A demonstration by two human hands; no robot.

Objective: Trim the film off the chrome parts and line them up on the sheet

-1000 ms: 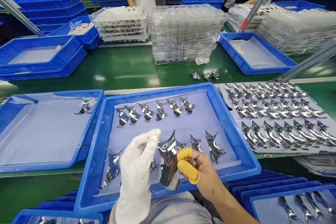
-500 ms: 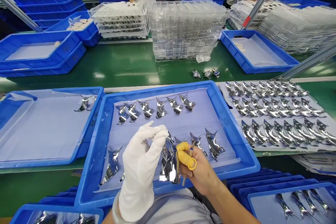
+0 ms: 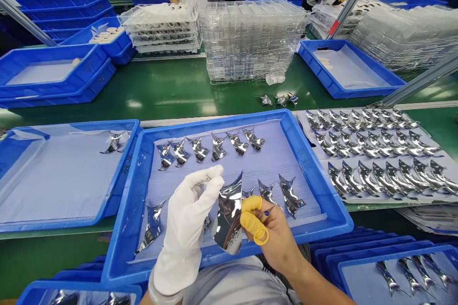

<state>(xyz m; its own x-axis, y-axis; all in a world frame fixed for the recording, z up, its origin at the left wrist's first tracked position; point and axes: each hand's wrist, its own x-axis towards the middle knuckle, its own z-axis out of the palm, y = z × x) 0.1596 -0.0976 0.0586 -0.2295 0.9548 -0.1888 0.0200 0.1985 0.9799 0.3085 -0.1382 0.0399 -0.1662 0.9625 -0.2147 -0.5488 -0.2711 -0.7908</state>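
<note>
Over the blue tray (image 3: 211, 274) in front of me is a shiny chrome-like curved part (image 3: 229, 217) with pointed corners. My left hand (image 3: 186, 228), in a white glove, is closed at the part's upper left edge, thumb and fingertips pinched together. My right hand (image 3: 272, 233), bare but for yellow finger cots, grips the part's right edge between thumb and fingers. A thin pointed tool (image 3: 266, 212) with a blue spot also sits in my right hand, mostly hidden. Similar chrome parts (image 3: 218, 147) lie in rows on the tray's white liner, some behind my hands.
At right, a white sheet bears rows of chrome parts (image 3: 365, 145). Another blue tray (image 3: 67, 221) lies at left. Stacked clear plastic trays (image 3: 254, 43) stand across the green table (image 3: 161, 86). A metal post (image 3: 422, 81) slants in at right. Co-workers stand beyond.
The chrome part has turned in my hands, so its broad, smooth face now shows. My left hand has shifted slightly left. Beyond the table, co-workers' arms have moved.
</note>
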